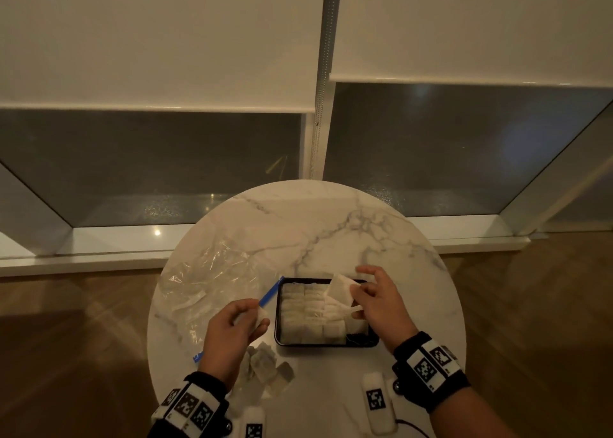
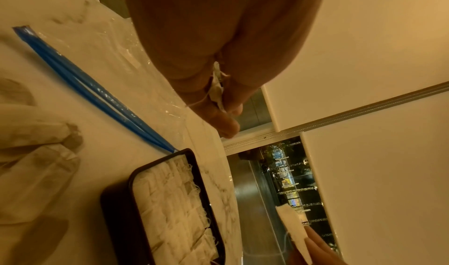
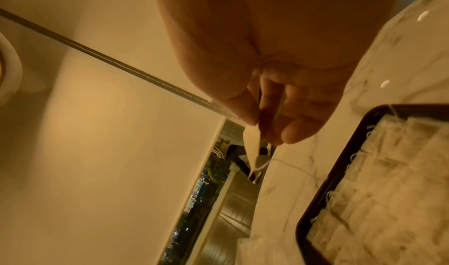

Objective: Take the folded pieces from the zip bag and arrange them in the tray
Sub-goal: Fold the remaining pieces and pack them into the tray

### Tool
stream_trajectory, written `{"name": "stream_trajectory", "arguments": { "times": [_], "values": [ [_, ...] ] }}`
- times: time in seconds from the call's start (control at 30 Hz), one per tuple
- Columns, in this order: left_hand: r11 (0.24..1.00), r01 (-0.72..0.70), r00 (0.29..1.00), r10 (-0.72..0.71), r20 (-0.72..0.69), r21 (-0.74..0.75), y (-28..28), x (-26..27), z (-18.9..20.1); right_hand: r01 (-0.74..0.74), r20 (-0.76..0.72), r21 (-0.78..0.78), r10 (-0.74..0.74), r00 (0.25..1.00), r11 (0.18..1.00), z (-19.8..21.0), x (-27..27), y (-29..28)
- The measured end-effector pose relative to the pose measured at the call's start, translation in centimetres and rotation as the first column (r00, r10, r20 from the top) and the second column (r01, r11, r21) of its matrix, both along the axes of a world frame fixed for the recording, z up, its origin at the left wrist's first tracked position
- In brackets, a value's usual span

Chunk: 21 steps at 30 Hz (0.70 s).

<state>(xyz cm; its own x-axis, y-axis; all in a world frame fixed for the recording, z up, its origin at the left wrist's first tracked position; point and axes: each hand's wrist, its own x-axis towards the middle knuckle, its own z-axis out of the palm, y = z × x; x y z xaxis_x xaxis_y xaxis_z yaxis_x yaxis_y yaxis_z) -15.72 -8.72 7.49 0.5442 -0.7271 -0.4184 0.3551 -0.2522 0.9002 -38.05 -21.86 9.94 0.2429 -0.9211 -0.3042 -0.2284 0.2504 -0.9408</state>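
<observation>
A black tray [image 1: 278, 318] [image 2: 116, 202] [image 3: 323, 182] sits on the round marble table [image 1: 331, 231], packed with rows of white folded pieces [image 1: 308, 314]. My right hand [image 1: 376, 296] hovers over the tray's far right corner and pinches a white folded piece [image 1: 340, 288] [image 3: 252, 148] [image 2: 291, 227] between thumb and fingers. My left hand [image 1: 238, 324] is left of the tray, fingers curled around another small folded piece [image 1: 263, 314] [image 2: 216, 90]. The clear zip bag [image 1: 212, 278] with its blue zip strip [image 1: 270, 293] [image 2: 97, 94] lies crumpled on the table's left.
Several loose folded pieces [image 1: 265, 368] [image 2: 36, 150] lie on the table near my left wrist. Two white tagged devices [image 1: 376, 401] stand at the table's near edge. Windows with lowered blinds [image 1: 166, 39] lie beyond the table, wooden floor [image 1: 66, 354] around it.
</observation>
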Motion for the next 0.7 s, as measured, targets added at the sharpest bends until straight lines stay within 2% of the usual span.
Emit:
{"name": "stream_trajectory", "arguments": {
  "times": [0.1,0.2,0.3,0.4,0.5,0.6,0.7],
  "values": [
    [0.991,0.059,0.996,-0.067,0.066,0.12,-0.3,-0.2,-2.0,0.027,-0.06,-0.055,-0.031,0.998,0.998,-1.1,-1.6,-1.2],
    [0.948,0.099,0.978,-0.15,0.148,0.301,-0.6,-0.4,-5.0,-0.019,-0.228,-0.083,0.0,0.974,0.996,-2.9,-2.9,-2.3],
    [0.873,0.129,0.949,-0.246,0.196,0.471,-1.2,-0.8,-7.6,-0.105,-0.408,-0.064,0.07,0.91,0.992,-4.4,-3.7,-3.2],
    [0.811,0.14,0.91,-0.332,0.248,0.569,-1.8,-1.3,-9.3,-0.247,-0.551,-0.044,0.183,0.814,0.968,-5.5,-4.2,-3.8],
    [0.796,0.116,0.901,-0.337,0.275,0.594,-2.3,-1.7,-9.9,-0.352,-0.633,-0.013,0.265,0.727,0.936,-6.0,-4.1,-3.9],
    [0.808,0.116,0.913,-0.316,0.259,0.578,-2.7,-2.0,-9.5,-0.424,-0.665,0.02,0.329,0.671,0.905,-6.5,-4.0,-4.4],
    [0.814,0.11,0.922,-0.298,0.246,0.571,-2.8,-2.1,-9.4,-0.526,-0.731,0.084,0.412,0.545,0.846,-7.2,-3.6,-5.1]
  ]
}}
